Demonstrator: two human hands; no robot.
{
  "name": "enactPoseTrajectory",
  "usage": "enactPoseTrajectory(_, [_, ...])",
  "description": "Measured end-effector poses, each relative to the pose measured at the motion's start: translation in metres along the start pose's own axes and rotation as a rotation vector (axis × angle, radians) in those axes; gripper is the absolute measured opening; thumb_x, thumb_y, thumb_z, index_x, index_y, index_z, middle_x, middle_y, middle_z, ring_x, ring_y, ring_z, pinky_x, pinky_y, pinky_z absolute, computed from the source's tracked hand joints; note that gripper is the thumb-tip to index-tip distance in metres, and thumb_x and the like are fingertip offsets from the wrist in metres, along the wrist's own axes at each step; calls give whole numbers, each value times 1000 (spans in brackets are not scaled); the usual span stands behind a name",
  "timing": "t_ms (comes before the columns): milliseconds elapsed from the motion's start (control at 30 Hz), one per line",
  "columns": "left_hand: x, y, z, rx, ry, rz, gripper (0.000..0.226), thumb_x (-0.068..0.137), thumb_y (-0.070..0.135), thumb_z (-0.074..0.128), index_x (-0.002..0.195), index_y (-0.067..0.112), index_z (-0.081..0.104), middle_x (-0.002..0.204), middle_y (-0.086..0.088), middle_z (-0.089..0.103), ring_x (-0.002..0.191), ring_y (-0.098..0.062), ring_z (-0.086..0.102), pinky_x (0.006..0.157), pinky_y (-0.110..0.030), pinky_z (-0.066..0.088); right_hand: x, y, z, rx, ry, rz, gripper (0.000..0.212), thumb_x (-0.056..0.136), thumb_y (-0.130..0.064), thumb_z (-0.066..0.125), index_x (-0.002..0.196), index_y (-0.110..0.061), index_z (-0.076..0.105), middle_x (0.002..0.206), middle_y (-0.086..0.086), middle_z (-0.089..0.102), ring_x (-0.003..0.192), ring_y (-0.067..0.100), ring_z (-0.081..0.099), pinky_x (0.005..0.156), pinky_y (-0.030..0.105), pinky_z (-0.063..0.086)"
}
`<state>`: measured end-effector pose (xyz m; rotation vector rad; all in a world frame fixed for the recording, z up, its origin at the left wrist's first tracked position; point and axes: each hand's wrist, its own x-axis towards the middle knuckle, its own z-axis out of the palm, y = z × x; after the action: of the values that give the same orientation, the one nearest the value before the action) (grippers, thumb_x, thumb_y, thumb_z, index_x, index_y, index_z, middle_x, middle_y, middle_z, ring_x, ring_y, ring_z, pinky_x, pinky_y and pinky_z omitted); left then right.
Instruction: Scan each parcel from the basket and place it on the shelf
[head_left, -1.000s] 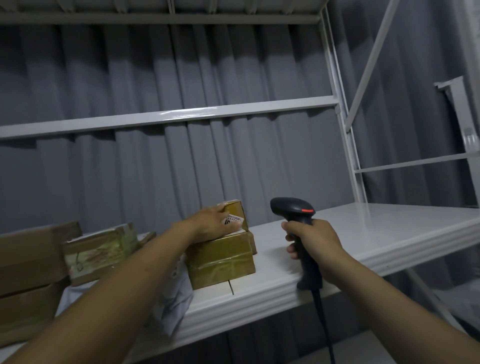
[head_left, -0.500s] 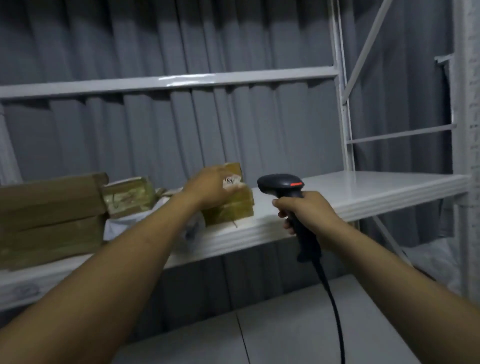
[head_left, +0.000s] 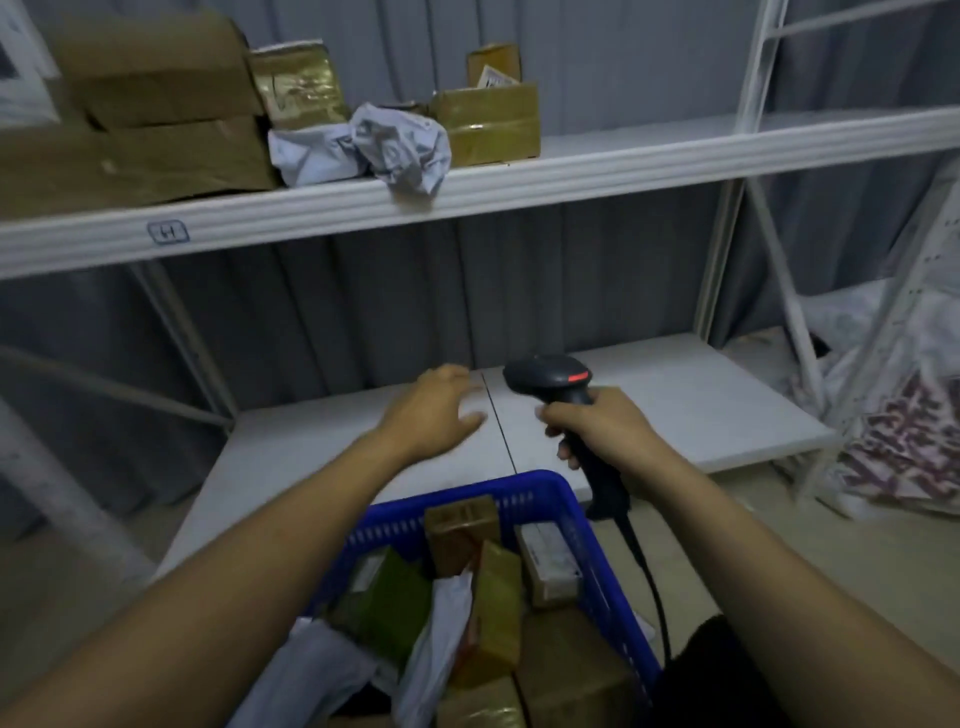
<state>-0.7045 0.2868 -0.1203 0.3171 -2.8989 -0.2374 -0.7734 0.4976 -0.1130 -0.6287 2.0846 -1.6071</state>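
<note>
Two white shelf tiers (head_left: 571, 176) before grey curtain (head_left: 395, 312), left hand (head_left: 431, 410) grip wide, right hand (head_left: 597, 423) grip holding scanner (head_left: 550, 374)

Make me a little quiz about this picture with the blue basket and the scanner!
1. True or false: the left hand is holding a parcel.
2. Which hand grips the scanner? A) left B) right C) neither
3. Fill in the gap: the parcels nearest the person sit in a blue ____.

Key:
1. False, it is empty.
2. B, the right hand.
3. basket
</note>
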Motion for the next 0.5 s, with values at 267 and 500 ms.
enactPoseTrajectory(267, [-46,-53,142,-27,-329,-221,39,90,44,56,126,30,54,131,3,50,117,-16,47,98,-35,44,26,105,25,6,-30,175,16,84,-19,71,80,-6,62,55,8,63,47,18,58,54,31,50])
enactPoseTrajectory(500, [-12,-87,223,-63,-423,-366,63,87,39,63,142,26,37,144,-2,41,131,-22,39,109,-39,35,60,138,22,-76,-152,214,16,81,-17,73,73,-9,61,61,11,64,47,18,58,48,27,47])
